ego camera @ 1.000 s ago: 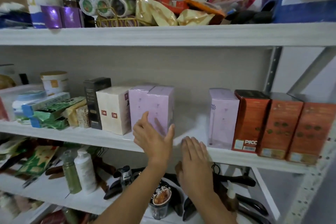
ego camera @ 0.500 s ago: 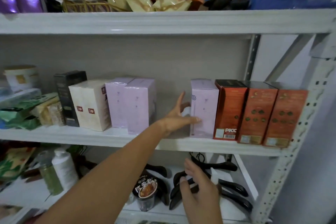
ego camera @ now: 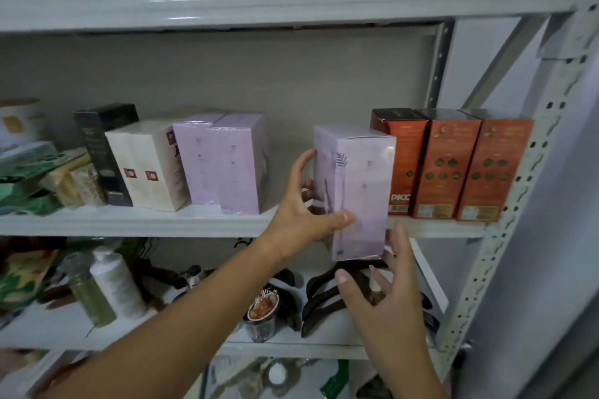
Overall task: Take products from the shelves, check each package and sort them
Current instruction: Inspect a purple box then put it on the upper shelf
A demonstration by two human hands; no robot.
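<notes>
Grey metal shelving fills the view, its middle shelf (ego camera: 129, 222) lined with boxed goods. A lilac shrink-wrapped box (ego camera: 359, 178) is held clear of that shelf at the front, its lower end hanging below the shelf's front lip. The left hand (ego camera: 301, 217) grips its left side, thumb across the front face and fingers behind. The right hand (ego camera: 385, 295) is below it, fingers spread and fairly straight, one fingertip touching the box's lower right edge. Just right of the box stand three orange cartons (ego camera: 447, 168) in a row. To the left, apart from it, stand two matching lilac boxes (ego camera: 223, 162), then cream boxes (ego camera: 146, 165) and a black box (ego camera: 103, 146). Black hangers (ego camera: 324, 298) lie on the shelf below.
</notes>
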